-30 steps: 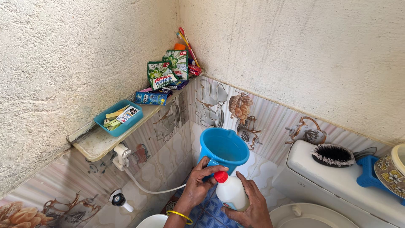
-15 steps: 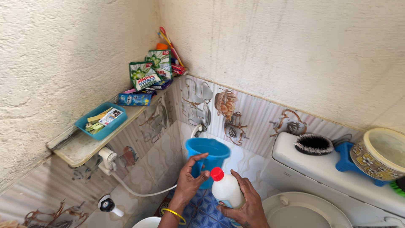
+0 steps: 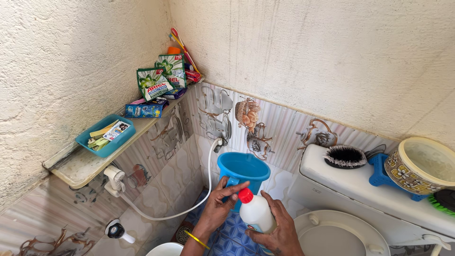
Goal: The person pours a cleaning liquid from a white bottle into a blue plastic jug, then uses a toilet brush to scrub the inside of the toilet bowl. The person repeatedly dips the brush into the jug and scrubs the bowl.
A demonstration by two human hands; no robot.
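Below, in a tiled bathroom corner, the white toilet tank [image 3: 365, 187] fills the right side, carrying a black brush [image 3: 345, 156], a blue holder [image 3: 379, 171] and a flower-patterned pot [image 3: 419, 166]; the toilet lid [image 3: 339, 234] lies beneath it. Along the left wall runs a stone shelf [image 3: 80, 166] bearing a teal tray [image 3: 105, 135] of small items and green sachets [image 3: 161, 80] in the corner. A white hose [image 3: 189, 208] loops from a hand sprayer [image 3: 113, 179] to the wall. Centre frame, a blue mug [image 3: 242, 169] stands near the floor. The right hand [image 3: 279, 227] is wrapped around a white bottle [image 3: 257, 214], held upright just in front of the mug. The left hand [image 3: 219, 204], a yellow bangle [image 3: 195, 239] at the wrist, has its fingertips pinched on the bottle's red cap [image 3: 245, 195].
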